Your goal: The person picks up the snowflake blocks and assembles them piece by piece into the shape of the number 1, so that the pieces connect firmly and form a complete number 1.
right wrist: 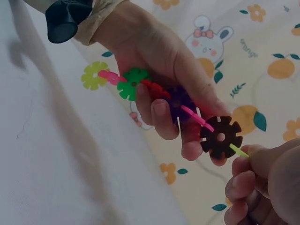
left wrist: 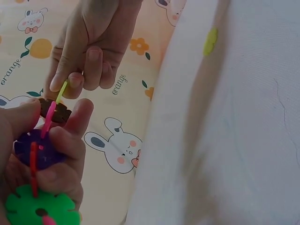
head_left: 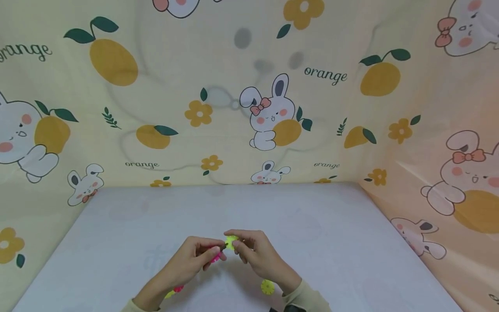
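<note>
A chain of notched plastic snowflake discs runs along my left hand (head_left: 195,255), whose thumb and fingers grip it near its dark brown disc (right wrist: 221,137). In the right wrist view the chain continues through pink, purple (right wrist: 177,103), red and green (right wrist: 133,84) discs to a yellow end disc (right wrist: 94,75). My right hand (head_left: 259,253) pinches another yellow disc (head_left: 231,242) between thumb and fingers. Its edge meets the brown disc's rim, at a slot. The left palm partly hides the chain in the head view.
A loose yellow disc (head_left: 267,287) lies on the white tabletop (head_left: 331,242), below my right wrist. Behind and beside the table hangs a cream cloth (head_left: 218,143) printed with rabbits and oranges. A dark strap piece (right wrist: 63,28) shows by the left sleeve.
</note>
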Available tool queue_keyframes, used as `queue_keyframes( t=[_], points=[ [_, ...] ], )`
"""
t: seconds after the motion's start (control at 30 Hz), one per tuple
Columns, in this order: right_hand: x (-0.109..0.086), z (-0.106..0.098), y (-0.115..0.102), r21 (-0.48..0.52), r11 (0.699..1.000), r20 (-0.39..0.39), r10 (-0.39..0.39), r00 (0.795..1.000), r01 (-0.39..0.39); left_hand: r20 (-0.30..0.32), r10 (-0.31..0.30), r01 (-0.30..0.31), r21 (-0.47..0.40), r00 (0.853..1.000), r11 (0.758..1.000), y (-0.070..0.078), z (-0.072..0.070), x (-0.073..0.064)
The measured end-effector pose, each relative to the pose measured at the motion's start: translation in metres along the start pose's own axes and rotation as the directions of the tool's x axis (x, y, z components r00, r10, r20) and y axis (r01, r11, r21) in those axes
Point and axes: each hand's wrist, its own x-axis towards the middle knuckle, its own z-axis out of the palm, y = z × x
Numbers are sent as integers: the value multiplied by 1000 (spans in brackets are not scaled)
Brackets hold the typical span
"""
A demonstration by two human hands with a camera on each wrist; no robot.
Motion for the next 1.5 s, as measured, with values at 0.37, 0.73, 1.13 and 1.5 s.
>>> queue_keyframes(
  t=[0.37, 0.73, 1.13, 1.5],
  points=[
    [1, 1, -1, 17, 999, 31, 46, 998, -47, -4, -32, 32, 27, 999, 999, 0, 0, -1],
    [2, -4, 2, 76, 996, 114, 45, 992, -54, 20, -24, 23, 16, 1000, 1000, 0, -1, -3],
    [2, -2, 2, 89, 995, 115, 25, 993, -36, 15, -38, 37, 47, 999, 998, 5, -2, -3],
    [1, 0, 5, 71, 997, 129, 10, 992, -19, 139, -60, 55, 43, 989, 998, 3, -4, -1]
  ],
)
